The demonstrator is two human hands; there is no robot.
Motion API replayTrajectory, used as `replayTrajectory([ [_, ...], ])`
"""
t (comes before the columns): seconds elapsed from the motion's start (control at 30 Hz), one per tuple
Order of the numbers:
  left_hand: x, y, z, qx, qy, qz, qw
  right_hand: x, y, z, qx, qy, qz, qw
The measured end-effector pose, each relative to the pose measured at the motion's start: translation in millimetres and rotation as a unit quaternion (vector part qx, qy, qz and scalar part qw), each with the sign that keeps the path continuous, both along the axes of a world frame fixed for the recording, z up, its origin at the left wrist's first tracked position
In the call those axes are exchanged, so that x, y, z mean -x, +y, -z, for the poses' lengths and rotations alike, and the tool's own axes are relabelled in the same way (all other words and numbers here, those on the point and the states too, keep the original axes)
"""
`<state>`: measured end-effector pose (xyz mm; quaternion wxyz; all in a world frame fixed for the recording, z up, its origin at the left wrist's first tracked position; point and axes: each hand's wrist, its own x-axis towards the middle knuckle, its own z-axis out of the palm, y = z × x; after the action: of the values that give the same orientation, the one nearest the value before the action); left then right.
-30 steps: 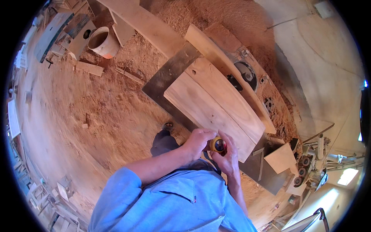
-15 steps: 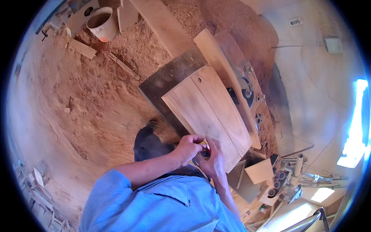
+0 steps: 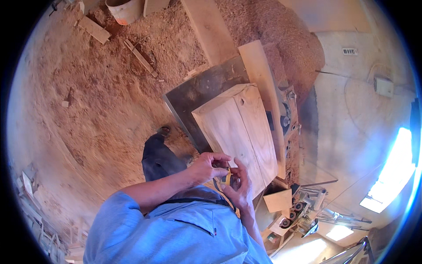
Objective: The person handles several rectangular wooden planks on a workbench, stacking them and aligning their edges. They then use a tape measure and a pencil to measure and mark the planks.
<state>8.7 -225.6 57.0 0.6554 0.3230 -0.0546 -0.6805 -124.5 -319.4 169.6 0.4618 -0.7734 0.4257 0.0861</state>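
In front of my body, my left hand [image 3: 205, 168] pinches at a small tape measure [image 3: 227, 177], whose yellow strip shows between the fingers. From the other side my right hand [image 3: 239, 188] grips it, thumb and fingers curled around; much of its dark case is hidden. Just beyond the hands lie pale wooden boards [image 3: 231, 127], side by side as a thick block with a dark knot near the far end. They rest on a dark flat machine table [image 3: 200, 90], alongside a long upright wooden fence [image 3: 262, 83].
Right of the fence are machine parts [image 3: 288, 116] coated in sawdust. A long plank [image 3: 211, 31] extends beyond the table. Sawdust covers the floor, with a bucket [image 3: 125, 11] and a loose wood strip [image 3: 141, 58] on it. Tools and offcuts [image 3: 278, 201] crowd the lower right.
My view has shifted, so the boards and table sit lower in it. My fingers have spread a little around the tape measure, and more of its yellow strip shows.
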Motion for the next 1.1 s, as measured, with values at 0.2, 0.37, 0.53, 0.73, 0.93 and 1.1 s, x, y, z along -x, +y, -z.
replayTrajectory([
  [0.2, -6, 3, 8, 0.028, -0.012, 0.040, 0.999, -22, 9, -5, -0.039, 0.041, 0.017, 0.998],
  [0.37, -15, 12, 5, 0.059, -0.036, 0.115, 0.991, -5, 7, -4, -0.040, 0.054, -0.021, 0.998],
  [0.53, -49, 26, -13, 0.050, 0.091, 0.090, 0.990, 37, 9, -13, -0.072, 0.066, 0.035, 0.995],
  [0.73, -134, 1, -8, 0.023, -0.060, 0.021, 0.998, 142, -3, 18, 0.083, 0.113, 0.087, 0.986],
  [0.93, -159, -54, 0, -0.020, -0.336, -0.047, 0.940, 115, -19, 14, 0.209, 0.156, 0.080, 0.962],
  [1.1, -155, -70, 11, -0.104, -0.496, -0.031, 0.861, 102, -33, 16, 0.240, 0.172, 0.078, 0.952],
])
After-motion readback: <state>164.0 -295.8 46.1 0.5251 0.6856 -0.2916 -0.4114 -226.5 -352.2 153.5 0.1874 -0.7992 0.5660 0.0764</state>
